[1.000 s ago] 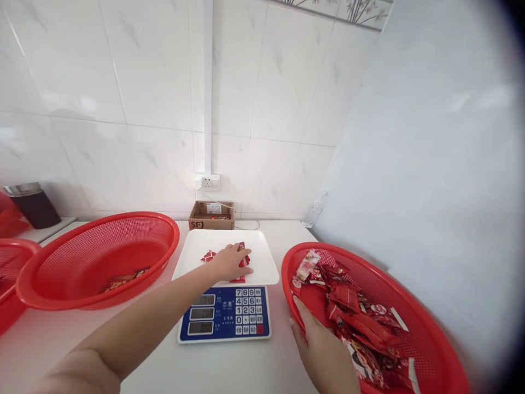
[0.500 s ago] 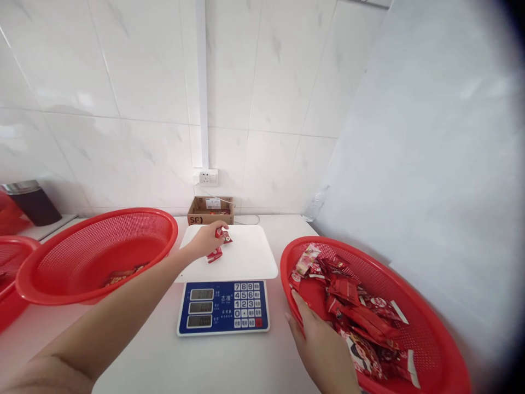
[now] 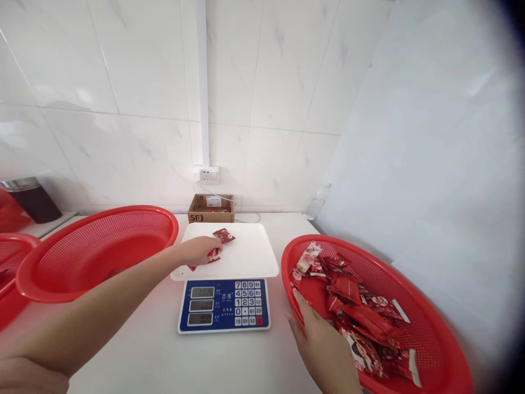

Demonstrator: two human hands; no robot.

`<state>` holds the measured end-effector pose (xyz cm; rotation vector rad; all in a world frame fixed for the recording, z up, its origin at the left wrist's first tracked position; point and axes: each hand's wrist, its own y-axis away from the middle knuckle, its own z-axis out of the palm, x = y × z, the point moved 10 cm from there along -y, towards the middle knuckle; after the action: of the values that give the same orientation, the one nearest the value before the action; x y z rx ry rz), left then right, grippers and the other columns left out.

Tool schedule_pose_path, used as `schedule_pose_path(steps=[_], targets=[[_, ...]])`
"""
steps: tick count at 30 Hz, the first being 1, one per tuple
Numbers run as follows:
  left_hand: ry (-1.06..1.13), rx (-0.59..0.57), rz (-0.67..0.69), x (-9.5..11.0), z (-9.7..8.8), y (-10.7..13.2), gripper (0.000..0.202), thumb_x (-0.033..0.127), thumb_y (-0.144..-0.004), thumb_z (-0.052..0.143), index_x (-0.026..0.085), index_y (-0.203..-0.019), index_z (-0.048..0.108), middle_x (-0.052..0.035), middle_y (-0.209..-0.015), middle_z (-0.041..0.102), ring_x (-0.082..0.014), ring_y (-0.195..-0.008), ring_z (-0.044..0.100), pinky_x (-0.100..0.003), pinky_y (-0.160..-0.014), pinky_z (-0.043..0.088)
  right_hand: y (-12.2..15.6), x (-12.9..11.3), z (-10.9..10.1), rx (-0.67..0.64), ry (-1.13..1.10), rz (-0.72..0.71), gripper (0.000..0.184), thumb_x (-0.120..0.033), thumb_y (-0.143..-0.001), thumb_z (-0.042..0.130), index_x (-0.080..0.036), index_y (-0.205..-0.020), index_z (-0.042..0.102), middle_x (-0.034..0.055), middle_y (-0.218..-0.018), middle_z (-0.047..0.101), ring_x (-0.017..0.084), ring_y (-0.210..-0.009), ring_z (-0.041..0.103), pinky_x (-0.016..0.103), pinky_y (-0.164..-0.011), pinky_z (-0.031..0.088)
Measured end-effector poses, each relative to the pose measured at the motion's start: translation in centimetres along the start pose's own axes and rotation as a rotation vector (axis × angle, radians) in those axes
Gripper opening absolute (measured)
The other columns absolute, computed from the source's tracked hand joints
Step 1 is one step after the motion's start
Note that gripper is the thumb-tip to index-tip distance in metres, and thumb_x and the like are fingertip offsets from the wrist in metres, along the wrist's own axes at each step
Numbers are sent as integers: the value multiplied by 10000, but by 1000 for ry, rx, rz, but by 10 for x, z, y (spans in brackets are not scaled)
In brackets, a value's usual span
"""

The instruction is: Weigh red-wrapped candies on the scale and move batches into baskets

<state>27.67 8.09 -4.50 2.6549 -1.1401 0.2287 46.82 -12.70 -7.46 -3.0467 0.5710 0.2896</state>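
Packet of red foil [image 3: 214,259] lies under your half-closed left hand [image 3: 200,250], grip unclear; your right hand [image 3: 328,350] clasps the rim of the oval red plastic-mesh basket [image 3: 430,339], presumably for steadiness.

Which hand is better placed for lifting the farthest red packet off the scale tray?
Probably the left hand: it is over the scale tray, near that red packet; the right hand holds the right basket.

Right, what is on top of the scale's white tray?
A red packet lies in view toward the back of the white tray. More red wrapping shows by the left hand, which covers part of it, so the count there is unclear.
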Motion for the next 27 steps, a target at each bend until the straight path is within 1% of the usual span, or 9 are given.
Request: schedule_pose_path(steps=[4,7,10,13,16,19,21,23,27], targets=[[-30,15,16,2,-5,0,440,98,-682,497,275,-1069,606,-54,-1204,590,-258,-1013,588,-376,-844,492,1,-1,-1,-22,2,8,503,-325,-946,239,-191,-1409,379,132,-1146,669,257,-944,669,348,-726,510],[-54,59,-35,-3,-16,-5,471,118,-748,449,295,-1175,540,-68,-1187,570,-243,-931,613,-362,-743,529,0,-2,0,-32,3,9,506,-330,-948,222,-194,-1410,378,128,-1142,671,263,-934,670,358,-726,508],[-108,87,-90,-7,-27,-15,518,117,-817,409,307,-1297,441,-96,-1196,543,-245,-932,615,-377,-746,529,0,-1,0,-20,-3,11,512,-334,-946,222,-181,-1411,373,144,-1188,645,273,-983,653,373,-746,507],[-181,36,-121,-7,-27,-30,443,179,-872,480,266,-1305,442,-112,-1207,537,-240,-973,601,-396,-785,521,0,0,2,-15,3,26,510,-336,-945,237,-183,-1413,369,150,-1195,641,273,-987,653,374,-752,508],[-238,-64,-117,0,-18,-42,353,306,-881,551,186,-1211,516,-93,-1184,565,-209,-980,595,-410,-812,519,0,1,5,-18,18,28,500,-335,-945,259,-197,-1410,377,134,-1120,680,267,-934,670,366,-738,508],[-278,-103,-100,9,-12,-48,324,329,-882,550,164,-1161,547,-88,-1167,578,-204,-979,596,-415,-820,516,1,0,4,-7,15,17,496,-332,-941,277,-201,-1408,383,128,-1115,684,271,-944,664,366,-741,504],[-292,-73,-94,11,-15,-48,326,333,-881,551,158,-1156,546,-86,-1154,582,-201,-968,598,-415,-812,518,2,1,3,-6,1,14,490,-328,-938,285,-218,-1403,391,119,-1156,668,263,-957,661,354,-742,502],[-298,4,-102,8,-27,-43,290,272,-874,558,175,-1147,555,-87,-1132,590,-199,-942,606,-373,-779,523,2,2,1,-16,-13,16,484,-330,-937,290,-235,-1399,398,108,-1166,665,254,-949,664,339,-739,498],[-302,247,-188,-18,-73,-7,390,81,-811,497,252,-1155,562,-61,-1090,603,-185,-824,641,-260,-638,504,2,2,-2,-13,-43,4,484,-315,-930,308,-232,-1396,405,107,-1198,648,254,-970,654,339,-756,487]])
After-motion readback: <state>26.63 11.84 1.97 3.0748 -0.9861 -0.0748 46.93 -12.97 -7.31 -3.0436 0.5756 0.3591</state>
